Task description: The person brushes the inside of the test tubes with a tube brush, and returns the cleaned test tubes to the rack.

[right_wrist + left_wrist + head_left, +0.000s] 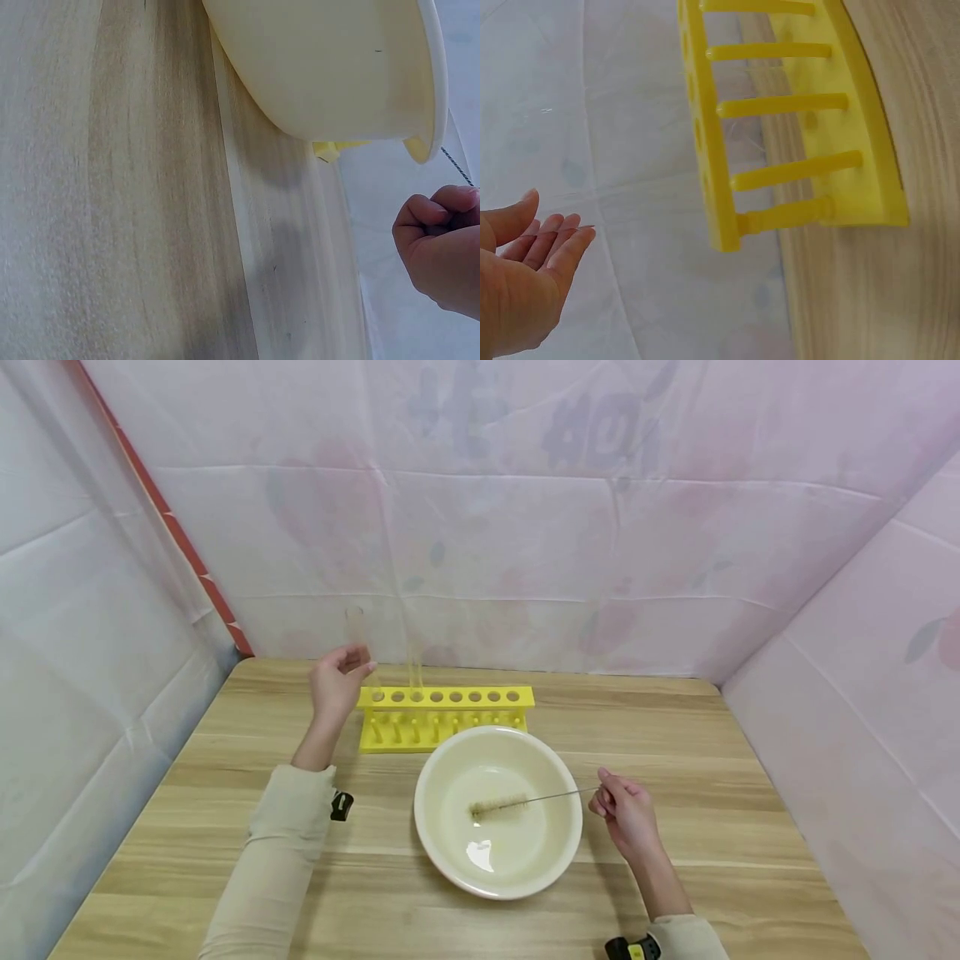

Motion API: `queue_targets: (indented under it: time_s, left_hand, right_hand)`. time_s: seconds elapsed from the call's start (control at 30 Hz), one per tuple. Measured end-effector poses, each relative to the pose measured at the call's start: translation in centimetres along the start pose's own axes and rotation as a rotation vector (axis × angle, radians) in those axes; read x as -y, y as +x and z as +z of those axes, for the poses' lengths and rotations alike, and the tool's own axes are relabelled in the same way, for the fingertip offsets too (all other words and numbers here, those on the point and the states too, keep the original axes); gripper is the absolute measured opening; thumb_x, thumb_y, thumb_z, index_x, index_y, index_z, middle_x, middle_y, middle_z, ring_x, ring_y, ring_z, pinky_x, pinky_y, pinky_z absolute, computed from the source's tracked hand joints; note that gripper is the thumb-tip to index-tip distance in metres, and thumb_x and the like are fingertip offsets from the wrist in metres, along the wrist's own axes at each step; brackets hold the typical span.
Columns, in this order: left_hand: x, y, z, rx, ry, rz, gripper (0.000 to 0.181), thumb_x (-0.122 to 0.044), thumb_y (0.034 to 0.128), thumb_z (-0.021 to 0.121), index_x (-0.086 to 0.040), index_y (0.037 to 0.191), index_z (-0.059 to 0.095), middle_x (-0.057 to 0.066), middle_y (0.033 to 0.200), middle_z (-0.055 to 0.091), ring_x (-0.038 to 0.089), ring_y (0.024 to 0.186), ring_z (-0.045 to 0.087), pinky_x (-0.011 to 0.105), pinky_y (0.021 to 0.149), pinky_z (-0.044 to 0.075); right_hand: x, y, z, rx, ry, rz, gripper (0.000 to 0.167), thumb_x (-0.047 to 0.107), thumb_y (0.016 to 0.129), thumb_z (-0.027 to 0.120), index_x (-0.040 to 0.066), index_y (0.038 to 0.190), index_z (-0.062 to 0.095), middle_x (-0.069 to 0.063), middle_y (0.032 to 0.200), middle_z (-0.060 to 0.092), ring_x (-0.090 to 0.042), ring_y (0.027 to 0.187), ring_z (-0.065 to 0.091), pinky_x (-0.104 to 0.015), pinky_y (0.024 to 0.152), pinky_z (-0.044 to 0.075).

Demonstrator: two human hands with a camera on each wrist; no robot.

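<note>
In the head view, my left hand [339, 681] pinches a clear glass test tube [356, 622] between thumb and fingers. The tube leans slightly, its lower part in the end hole of a yellow test tube rack [450, 697]. Another clear test tube [416, 670] stands in the same rack. My right hand [626, 814] grips the thin wire handle of a test tube brush [498, 806]. Its bristles lie inside a cream basin [426, 835]. The left wrist view shows the hand [536, 277] beside the rack [877, 150]; the glass is barely visible there.
The basin stands on the wood-grain table [390, 893], close in front of the rack and partly covering its right side. Shiny reflections show in its bottom. Pale printed cloth [495, 543] hangs behind the table and along both sides.
</note>
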State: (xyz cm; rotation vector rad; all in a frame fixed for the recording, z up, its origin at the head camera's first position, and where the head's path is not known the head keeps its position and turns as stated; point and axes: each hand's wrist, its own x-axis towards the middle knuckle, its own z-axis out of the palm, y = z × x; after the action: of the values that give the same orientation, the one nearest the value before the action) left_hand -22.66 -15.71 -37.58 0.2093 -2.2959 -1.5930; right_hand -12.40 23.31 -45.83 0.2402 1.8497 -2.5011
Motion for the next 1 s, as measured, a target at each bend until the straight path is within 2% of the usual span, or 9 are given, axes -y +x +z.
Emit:
queue_targets:
  time_s: [0.27, 0.57, 0.8, 1.0]
  left_hand:
    - [1.4, 0.3, 0.5, 0.073, 0.077, -0.047, 0.026, -0.003, 0.0845, 0.063, 0.006, 0.108, 0.061, 0.020, 0.107, 0.062, 0.031, 0.100, 0.058, 0.036, 0.086, 0.046]
    - [3.1, 0.6, 1.1, 0.149, 0.158, -0.066, 0.024, 0.000, 0.0864, 0.059, 0.007, 0.109, 0.060, 0.023, 0.109, 0.060, 0.034, 0.102, 0.057, 0.037, 0.087, 0.045]
    - [3.8, 0.3, 1.1, 0.191, 0.169, -0.066, 0.024, 0.000, 0.0873, 0.059, 0.007, 0.110, 0.059, 0.022, 0.110, 0.060, 0.034, 0.103, 0.056, 0.038, 0.087, 0.045]
    - [4.4, 0.2, 1.3, 0.199, 0.169, -0.046, 0.026, -0.001, 0.0875, 0.059, 0.008, 0.112, 0.058, 0.024, 0.110, 0.059, 0.035, 0.104, 0.055, 0.039, 0.086, 0.046]
  right_hand:
    - [0.0, -0.1, 0.0, 0.003, -0.006, 0.000, 0.045, 0.007, 0.096, 0.046, 0.007, 0.052, 0.036, -0.002, 0.051, 0.022, -0.014, 0.049, 0.028, -0.022, 0.052, 0.033]
    - [0.0, -0.1, 0.0, 0.003, -0.008, 0.004, 0.045, 0.008, 0.096, 0.047, 0.007, 0.052, 0.036, -0.003, 0.052, 0.021, -0.015, 0.049, 0.027, -0.022, 0.052, 0.033]
    - [0.0, -0.3, -0.1, 0.002, -0.018, 0.006, 0.044, 0.010, 0.095, 0.048, 0.007, 0.052, 0.037, -0.004, 0.053, 0.021, -0.013, 0.049, 0.030, -0.022, 0.052, 0.034]
    - [0.0, -0.3, -0.1, -0.002, -0.013, 0.010, 0.044, 0.010, 0.095, 0.049, 0.007, 0.052, 0.037, -0.004, 0.053, 0.021, -0.013, 0.049, 0.031, -0.022, 0.052, 0.033]
